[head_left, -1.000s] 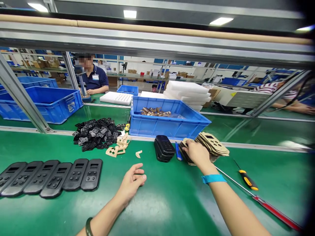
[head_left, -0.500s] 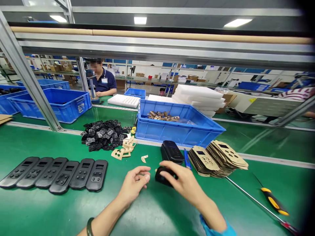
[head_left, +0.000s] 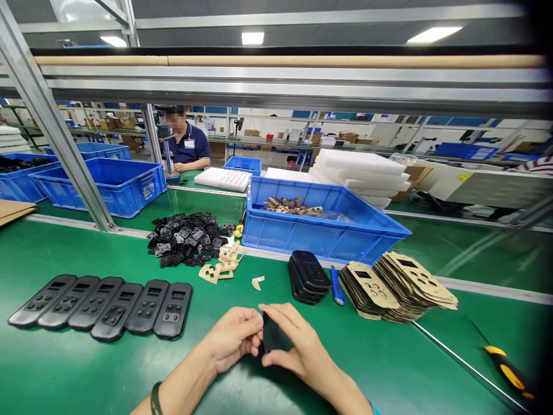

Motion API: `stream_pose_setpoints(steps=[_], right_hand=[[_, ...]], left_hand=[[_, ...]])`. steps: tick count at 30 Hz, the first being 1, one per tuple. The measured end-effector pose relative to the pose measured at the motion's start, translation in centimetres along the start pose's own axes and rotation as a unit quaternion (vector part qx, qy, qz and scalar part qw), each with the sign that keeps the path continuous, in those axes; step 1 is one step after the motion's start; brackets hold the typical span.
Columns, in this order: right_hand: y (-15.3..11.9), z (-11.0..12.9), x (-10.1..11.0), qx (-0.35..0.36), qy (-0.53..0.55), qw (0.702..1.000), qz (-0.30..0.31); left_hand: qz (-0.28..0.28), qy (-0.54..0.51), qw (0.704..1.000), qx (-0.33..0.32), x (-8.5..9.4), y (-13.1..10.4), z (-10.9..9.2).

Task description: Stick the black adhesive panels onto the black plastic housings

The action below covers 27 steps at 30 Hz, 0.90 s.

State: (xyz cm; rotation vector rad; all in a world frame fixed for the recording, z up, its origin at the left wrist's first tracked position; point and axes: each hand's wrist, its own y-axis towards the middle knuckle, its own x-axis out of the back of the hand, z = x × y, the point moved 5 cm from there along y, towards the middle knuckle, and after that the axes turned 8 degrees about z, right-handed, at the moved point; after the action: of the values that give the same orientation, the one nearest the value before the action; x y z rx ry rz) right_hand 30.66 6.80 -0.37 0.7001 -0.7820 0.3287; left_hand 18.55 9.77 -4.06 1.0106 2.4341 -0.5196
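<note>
A black panel [head_left: 275, 335], flat and tilted up on edge, is held above the green table by my right hand [head_left: 300, 346], its fingers on the top and its thumb below. At the panel's left edge my left hand [head_left: 233, 339] is closed, thumb and fingertips pinched against it. Whether anything thin is in that pinch cannot be made out. Beyond the hands stands a stack of black panels [head_left: 309, 276], with a blue cutter [head_left: 337, 286] beside it. A small beige scrap [head_left: 258, 282] lies in front of my hands.
Black remote-shaped housings [head_left: 173, 311] lie in a row at left. Behind them are a heap of small black plates [head_left: 190, 239] and beige cut-outs [head_left: 222, 265]. Stacked beige sheets [head_left: 371, 288], a metal rod [head_left: 466, 363] and a screwdriver [head_left: 505, 366] lie right. A blue bin [head_left: 319, 230] stands behind; a co-worker [head_left: 190, 147] sits farther back.
My right hand has brought the black panel left and turned it more upright. My left hand has closed and now meets the panel's edge. The view has shifted slightly.
</note>
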Motion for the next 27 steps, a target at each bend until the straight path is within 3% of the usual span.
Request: stream_pose_setpoints(steps=[3, 5, 8, 10, 12, 14, 15, 16, 19, 21, 24, 25, 27], right_hand=[[-0.6, -0.8, -0.1, -0.039, 0.119, 0.99, -0.059], [-1.2, -1.9, 0.9, -0.081, 0.202, 0.965, -0.149], [-2.5, -4.1, 3.7, -0.156, 0.302, 0.878, -0.338], [-3.1, -5.0, 5.5, -0.176, 0.312, 0.825, -0.437], [-3.3, -5.4, 6.6, -0.181, 0.301, 0.801, -0.484], [-3.3, -5.7, 6.6, -0.185, 0.301, 0.796, -0.492], [-3.3, -5.8, 6.3, -0.19, 0.307, 0.795, -0.487], [-3.3, -6.0, 5.9, -0.195, 0.317, 0.797, -0.477], [-3.3, -6.3, 4.1, -0.208, 0.349, 0.805, -0.432], [-3.3, -6.4, 3.1, -0.215, 0.365, 0.811, -0.404], [-3.2, -6.4, 2.1, -0.215, 0.376, 0.824, -0.367], [-3.1, -6.3, 1.9, -0.212, 0.38, 0.828, -0.355], [-3.0, -6.2, 1.4, -0.205, 0.391, 0.832, -0.337]], left_hand=[[0.011, -0.009, 1.0, -0.006, -0.5, 0.0, -0.2], [-0.01, 0.001, 1.0, -0.024, -0.1, 0.1, -0.5], [-0.067, 0.057, 0.994, -0.059, 1.2, 0.3, -1.1], [-0.106, 0.112, 0.985, -0.08, 2.1, 0.3, -1.7], [-0.141, 0.161, 0.971, -0.106, 2.8, 0.1, -2.6], [-0.169, 0.251, 0.944, -0.134, 3.2, -0.5, -4.0], [-0.184, 0.334, 0.915, -0.134, 3.2, -0.9, -4.9], [-0.204, 0.443, 0.866, -0.114, 3.2, -1.4, -5.7], [-0.281, 0.716, 0.639, 0.015, 3.8, -3.5, -7.6], [-0.335, 0.77, 0.534, 0.1, 4.8, -5.5, -8.1], [-0.364, 0.791, 0.453, 0.192, 6.3, -8.2, -7.6], [-0.351, 0.796, 0.446, 0.209, 6.6, -8.8, -7.1], [-0.3, 0.8, 0.48, 0.198, 6.5, -9.2, -6.0]])
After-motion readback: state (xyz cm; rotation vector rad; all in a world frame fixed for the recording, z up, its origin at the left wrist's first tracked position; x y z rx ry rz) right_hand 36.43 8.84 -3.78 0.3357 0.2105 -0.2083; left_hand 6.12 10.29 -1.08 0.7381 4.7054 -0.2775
